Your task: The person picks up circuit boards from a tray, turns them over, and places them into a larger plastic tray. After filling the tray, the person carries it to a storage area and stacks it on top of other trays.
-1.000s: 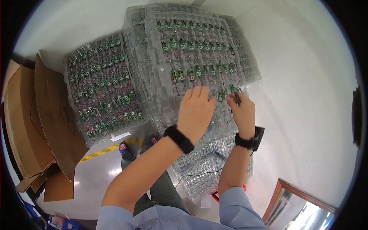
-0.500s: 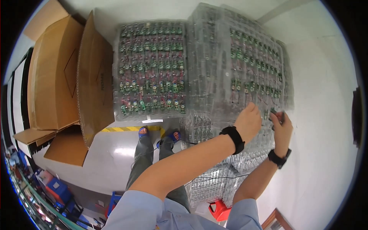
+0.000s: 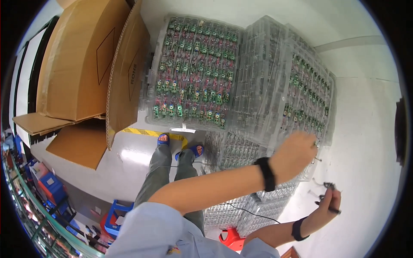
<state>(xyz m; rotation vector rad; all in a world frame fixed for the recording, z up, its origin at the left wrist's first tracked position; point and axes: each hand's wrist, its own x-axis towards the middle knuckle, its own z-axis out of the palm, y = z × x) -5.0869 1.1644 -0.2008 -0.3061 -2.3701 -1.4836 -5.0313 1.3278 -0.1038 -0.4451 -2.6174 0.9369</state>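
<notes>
My left hand is closed at the near right edge of the upper clear plastic tray, fingertips pinched. A small part with a thin wire shows just beyond its fingers; whether they grip it is unclear. My right hand is off to the right of the tray, in front of the pale wall, closed around small dark parts with wires. Their exact kind is too small to make out. Rows of small green circuit boards with reddish wires fill the tray's pockets. Both wrists wear black bands.
Another stacked tray of green boards stands to the left. Beside it are open cardboard boxes. More clear trays are piled below, with a black cable across them. A red plastic stool is near my body.
My right hand has moved away from the tray, down and to the right, carrying small dark parts. My left hand has shifted right and down. The whole view has turned slightly.
</notes>
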